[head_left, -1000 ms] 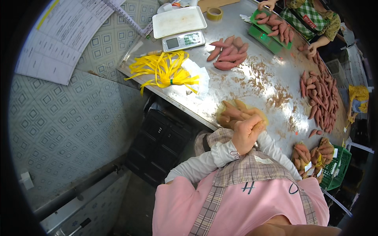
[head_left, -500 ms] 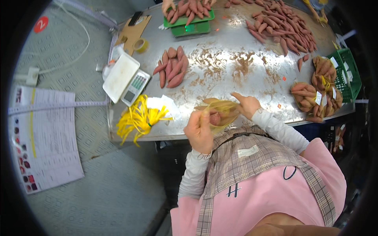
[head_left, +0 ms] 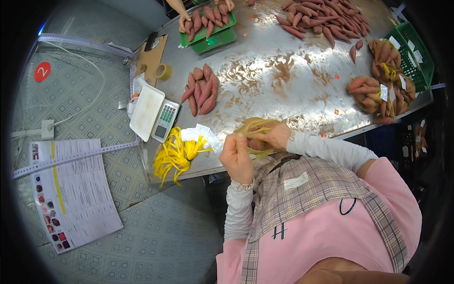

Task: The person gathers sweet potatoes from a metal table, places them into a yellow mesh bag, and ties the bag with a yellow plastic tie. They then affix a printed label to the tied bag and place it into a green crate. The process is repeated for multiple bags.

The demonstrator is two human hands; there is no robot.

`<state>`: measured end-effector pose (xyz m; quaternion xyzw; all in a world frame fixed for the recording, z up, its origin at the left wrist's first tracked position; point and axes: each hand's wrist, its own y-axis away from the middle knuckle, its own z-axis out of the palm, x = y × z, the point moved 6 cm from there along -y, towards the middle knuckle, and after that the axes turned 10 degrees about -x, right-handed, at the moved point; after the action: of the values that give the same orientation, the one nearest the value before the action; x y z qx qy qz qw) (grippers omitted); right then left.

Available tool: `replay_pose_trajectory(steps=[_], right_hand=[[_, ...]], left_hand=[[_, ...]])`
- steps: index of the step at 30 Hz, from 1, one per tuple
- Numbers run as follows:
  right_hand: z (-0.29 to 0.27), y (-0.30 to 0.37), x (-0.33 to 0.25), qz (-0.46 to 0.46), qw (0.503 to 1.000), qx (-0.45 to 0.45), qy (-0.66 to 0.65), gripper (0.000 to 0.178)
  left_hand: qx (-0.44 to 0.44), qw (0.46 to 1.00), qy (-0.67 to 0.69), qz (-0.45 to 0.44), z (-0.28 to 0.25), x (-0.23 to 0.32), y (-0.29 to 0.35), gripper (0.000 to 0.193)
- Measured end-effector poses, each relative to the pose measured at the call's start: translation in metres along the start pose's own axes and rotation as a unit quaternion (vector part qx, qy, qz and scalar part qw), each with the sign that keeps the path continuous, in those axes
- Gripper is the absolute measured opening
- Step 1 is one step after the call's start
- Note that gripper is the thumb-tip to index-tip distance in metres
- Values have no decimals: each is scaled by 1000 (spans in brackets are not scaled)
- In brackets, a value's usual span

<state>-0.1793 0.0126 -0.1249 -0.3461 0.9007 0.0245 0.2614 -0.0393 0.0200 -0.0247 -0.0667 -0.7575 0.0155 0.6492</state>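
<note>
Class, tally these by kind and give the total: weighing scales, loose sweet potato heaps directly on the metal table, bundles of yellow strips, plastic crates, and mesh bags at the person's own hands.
White weighing scale and green weighing scale: 2
Small sweet potato heap and large sweet potato heap: 2
Bundle of yellow strips: 1
Green plastic crate: 1
Yellow mesh bag: 1
Total: 7

Metal table (head_left: 307, 106), brown-smeared, light glaring off its middle. Square-patterned grey wall (head_left: 75, 106), left, with red disc (head_left: 42, 72) and small white box (head_left: 47, 128).
</note>
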Motion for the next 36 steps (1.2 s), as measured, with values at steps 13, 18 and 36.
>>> replay_pose_trajectory(steps=[13, 18, 36], right_hand=[[-131, 20, -13, 65, 955, 62, -284, 19], [-165, -46, -69, -118, 933, 170, -296, 17], [-64, 19, 16, 202, 825, -116, -515, 58]], left_hand=[[-90, 995, -44, -21, 12, -6, -23, 24], [-94, 940, 306, -120, 17, 13, -36, 24], [-356, 931, -73, 44, 57, -5, -51, 124]])
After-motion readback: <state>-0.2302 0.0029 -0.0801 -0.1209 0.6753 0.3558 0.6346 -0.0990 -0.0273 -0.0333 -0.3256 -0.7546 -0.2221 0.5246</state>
